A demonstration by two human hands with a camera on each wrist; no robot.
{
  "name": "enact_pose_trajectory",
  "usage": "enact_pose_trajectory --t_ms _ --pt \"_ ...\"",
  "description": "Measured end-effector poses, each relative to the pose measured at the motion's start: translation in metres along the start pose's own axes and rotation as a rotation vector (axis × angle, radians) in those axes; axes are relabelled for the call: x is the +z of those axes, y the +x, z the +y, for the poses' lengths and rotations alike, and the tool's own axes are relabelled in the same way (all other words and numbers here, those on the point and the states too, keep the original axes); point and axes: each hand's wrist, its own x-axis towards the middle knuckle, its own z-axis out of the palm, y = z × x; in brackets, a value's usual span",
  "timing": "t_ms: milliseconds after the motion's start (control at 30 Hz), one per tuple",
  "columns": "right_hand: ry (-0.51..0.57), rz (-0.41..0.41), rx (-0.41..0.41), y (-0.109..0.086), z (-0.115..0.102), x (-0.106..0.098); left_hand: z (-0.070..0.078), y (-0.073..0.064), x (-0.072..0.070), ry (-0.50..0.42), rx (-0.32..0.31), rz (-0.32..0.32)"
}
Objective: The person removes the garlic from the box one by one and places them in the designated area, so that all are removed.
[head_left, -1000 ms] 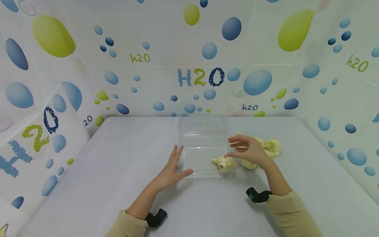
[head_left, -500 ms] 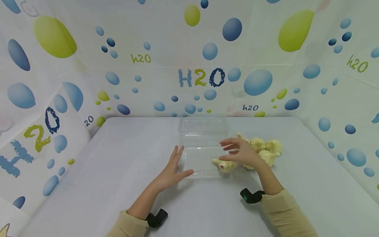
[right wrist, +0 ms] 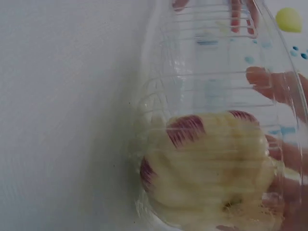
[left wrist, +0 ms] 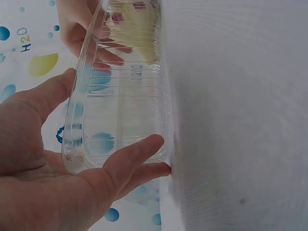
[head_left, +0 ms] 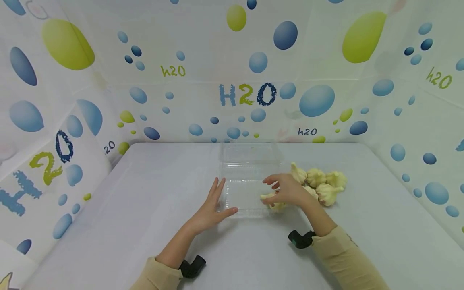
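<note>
A clear plastic clamshell box (head_left: 243, 195) stands mid-table with its lid folded back. One garlic bulb (head_left: 277, 207), cream with purple patches, lies inside at the right end. My left hand (head_left: 205, 214) rests against the box's left end, fingers straight along the side and thumb spread at the front edge. Over the bulb, partly covering it, is my right hand (head_left: 288, 191). Its fingers are bent loosely and a gap separates them from the thumb. Through the wall in the right wrist view, the bulb (right wrist: 207, 163) shows large beside the right fingers.
Several more garlic bulbs (head_left: 328, 194) are clustered on the white table (head_left: 159, 181) right of the box. The transparent lid (head_left: 249, 153) reaches toward the back edge. Black wrist cameras (head_left: 193, 266) hang beneath both wrists. A patterned sheet (head_left: 203, 48) walls the back and sides.
My right hand has moved left and slightly down over the bulb in the box, uncovering more of the bulbs on the right. The left hand and box have stayed put.
</note>
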Motion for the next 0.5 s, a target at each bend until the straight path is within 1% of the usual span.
enact_pose_trajectory --t_ms 167,500 --pt "-0.067 -0.048 0.015 0.0024 -0.0029 0.0017 0.0006 0.0006 -0.0003 -0.002 0.002 0.001" --pt "-0.200 -0.120 0.006 0.0077 -0.0037 0.0032 0.0010 0.0003 0.0000 0.013 0.001 0.006"
